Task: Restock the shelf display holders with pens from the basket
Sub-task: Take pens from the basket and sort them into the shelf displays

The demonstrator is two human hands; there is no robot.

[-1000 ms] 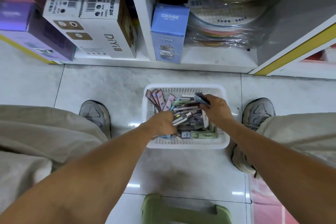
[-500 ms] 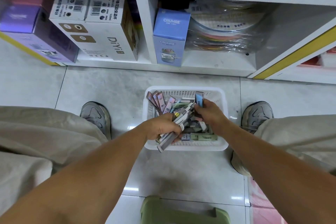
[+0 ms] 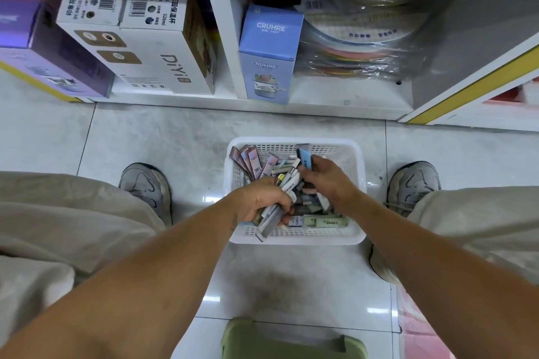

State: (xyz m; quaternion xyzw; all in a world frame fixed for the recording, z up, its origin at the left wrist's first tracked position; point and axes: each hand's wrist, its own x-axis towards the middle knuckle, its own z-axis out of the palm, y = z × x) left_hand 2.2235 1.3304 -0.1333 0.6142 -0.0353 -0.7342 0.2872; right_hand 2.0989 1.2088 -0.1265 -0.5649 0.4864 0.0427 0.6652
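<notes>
Down on the tiled floor [image 3: 151, 137], a white perforated basket [image 3: 354, 154] sits between two grey sneakers, filled with pens and pink packets [image 3: 248, 159]. The left hand [image 3: 259, 198] grips a bundle of pens [image 3: 284, 188] slanting over the basket's near side. The right hand [image 3: 326, 178] reaches into the basket, fingers curled round a blue eraser-like block [image 3: 304, 156]. Behind, the bottom shelf holds a blue CRUHRE box [image 3: 269, 52].

Glossy pale tile floor [image 3: 145, 137] with ceiling-light glints. White shelving [image 3: 227, 38] spans ten to two o'clock, yellow-edged [image 3: 472, 81] at two. Green stool [image 3: 291, 344] at six.
</notes>
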